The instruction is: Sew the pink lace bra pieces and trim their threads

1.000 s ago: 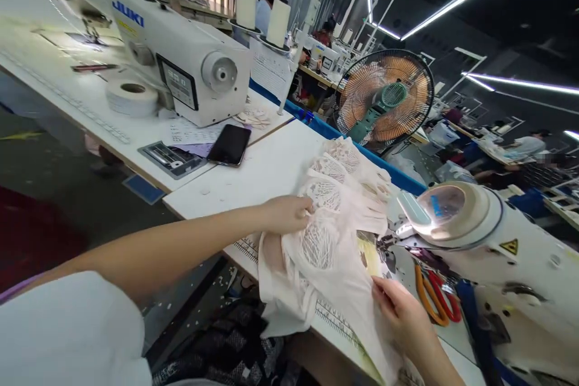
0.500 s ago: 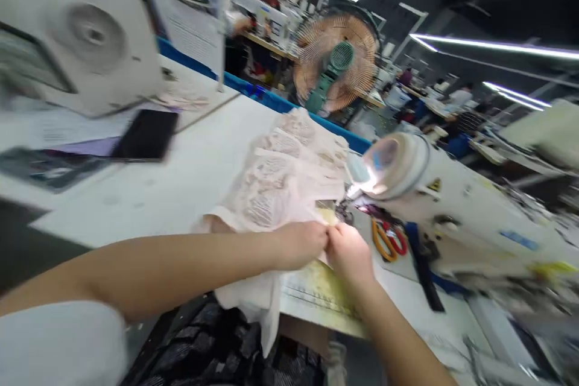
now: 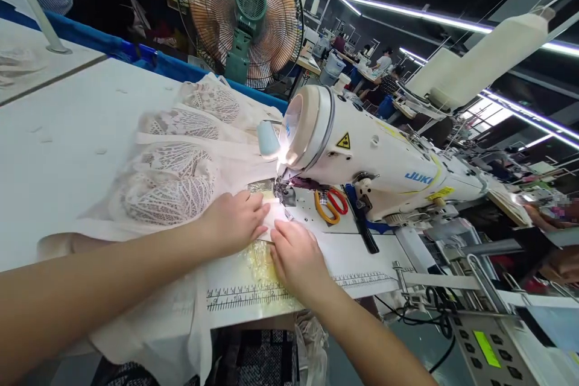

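Pale lace fabric (image 3: 181, 175) is pressed flat on the white table (image 3: 67, 151) by the left hand (image 3: 233, 223) and right hand (image 3: 296, 256) at the needle of the sewing machine (image 3: 375, 157); orange-handled scissors (image 3: 329, 204) are seen beside it.

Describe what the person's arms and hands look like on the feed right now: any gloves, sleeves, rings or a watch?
Both forearms are bare all the way into the frame, with no sleeves showing. The left hand and right hand wear no gloves, and no rings, watch or bracelet show on the fingers or wrists. The fingernails look short and plain, though the far fingertips are washed out by the machine's lamp.
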Demonstrator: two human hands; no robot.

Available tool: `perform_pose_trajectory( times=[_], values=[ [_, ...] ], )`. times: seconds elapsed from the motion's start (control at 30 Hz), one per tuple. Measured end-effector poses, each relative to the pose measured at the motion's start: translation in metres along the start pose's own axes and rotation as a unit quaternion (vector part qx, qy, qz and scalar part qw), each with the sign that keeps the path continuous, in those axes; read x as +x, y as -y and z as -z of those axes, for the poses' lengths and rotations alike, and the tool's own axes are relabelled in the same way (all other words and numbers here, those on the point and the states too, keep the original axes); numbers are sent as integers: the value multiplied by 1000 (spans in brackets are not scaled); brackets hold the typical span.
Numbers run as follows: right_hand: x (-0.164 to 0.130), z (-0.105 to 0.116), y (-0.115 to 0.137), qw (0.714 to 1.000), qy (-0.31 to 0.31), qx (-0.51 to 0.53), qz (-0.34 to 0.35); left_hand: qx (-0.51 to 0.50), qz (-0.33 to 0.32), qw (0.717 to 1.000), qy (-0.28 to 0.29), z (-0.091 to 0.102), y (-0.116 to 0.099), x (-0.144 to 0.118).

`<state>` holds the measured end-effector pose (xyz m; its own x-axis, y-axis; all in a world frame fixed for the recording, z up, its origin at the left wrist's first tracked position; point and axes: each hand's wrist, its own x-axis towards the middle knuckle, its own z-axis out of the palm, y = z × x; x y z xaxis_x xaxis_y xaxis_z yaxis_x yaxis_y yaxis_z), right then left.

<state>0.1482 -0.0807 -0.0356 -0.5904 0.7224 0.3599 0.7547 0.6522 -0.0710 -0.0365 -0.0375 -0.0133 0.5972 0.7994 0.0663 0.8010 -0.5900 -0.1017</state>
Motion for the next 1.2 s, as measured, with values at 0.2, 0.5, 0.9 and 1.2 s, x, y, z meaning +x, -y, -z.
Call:
perform_pose_trajectory(
  times=[0.2, 0.5, 0.9, 1.2],
  values=[
    [-9, 5, 6, 998, -13, 56, 14, -5, 1, 1000, -3, 4, 8, 5],
    [-14, 9, 15, 990, 10, 137, 19, -17, -84, 996, -14, 2, 10, 6],
    [-13, 13, 10, 985, 32, 165, 39, -20, -85, 995, -52, -10, 12, 11],
    [-9, 10, 6, 988, 42, 147, 9, -31, -62, 997, -23, -7, 6, 23]
  ],
)
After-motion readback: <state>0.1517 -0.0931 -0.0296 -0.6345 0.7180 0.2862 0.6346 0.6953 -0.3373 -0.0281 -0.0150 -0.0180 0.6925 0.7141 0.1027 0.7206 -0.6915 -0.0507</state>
